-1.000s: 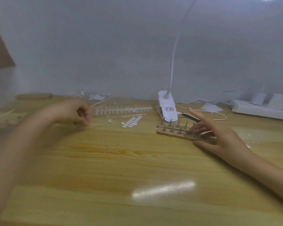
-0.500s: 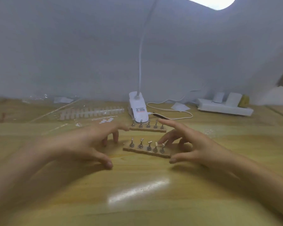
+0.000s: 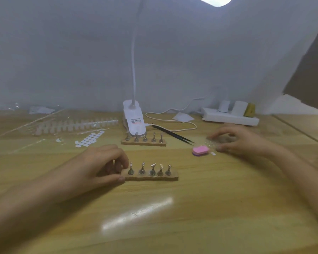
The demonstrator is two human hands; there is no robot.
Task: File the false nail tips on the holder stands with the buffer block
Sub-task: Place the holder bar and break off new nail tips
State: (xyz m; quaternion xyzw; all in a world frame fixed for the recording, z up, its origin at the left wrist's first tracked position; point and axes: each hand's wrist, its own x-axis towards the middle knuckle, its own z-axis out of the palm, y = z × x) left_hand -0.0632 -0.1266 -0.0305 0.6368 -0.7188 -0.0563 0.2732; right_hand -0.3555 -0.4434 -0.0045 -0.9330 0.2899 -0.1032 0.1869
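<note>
The left hand [image 3: 99,165] grips the left end of the near holder stand [image 3: 151,176], a cork strip lying flat on the tabletop [image 3: 154,226]. Its thumb presses the front edge and its curled fingers close over the back, right beside the first of five metal pegs. Small false nail tips [image 3: 153,165] sit on top of the pegs, which run off to the right of that hand; their shape is too blurred to tell.

The right hand [image 3: 244,142] is low over the tabletop, well to the right of the left hand and farther from the person. Its fingers are spread and arched, with the tips down on a faintly glittering clear patch (too blurred to name), and it grips nothing that can be seen. The pink buffer block [image 3: 200,150] lies just to the left of this hand's thumb, apart from it, with one loose white tip [image 3: 213,153] between them.

A far holder stand [image 3: 143,141] with five more pegs lies beyond the left hand's fingers, in front of the white clip lamp [image 3: 134,121]. Black tweezers [image 3: 173,134] lie between that stand and the right hand. Beyond the right hand is a white power strip [image 3: 229,118]. To the far left of the left hand lie white oval stickers [image 3: 89,139] and strips of unused tips [image 3: 75,124].
</note>
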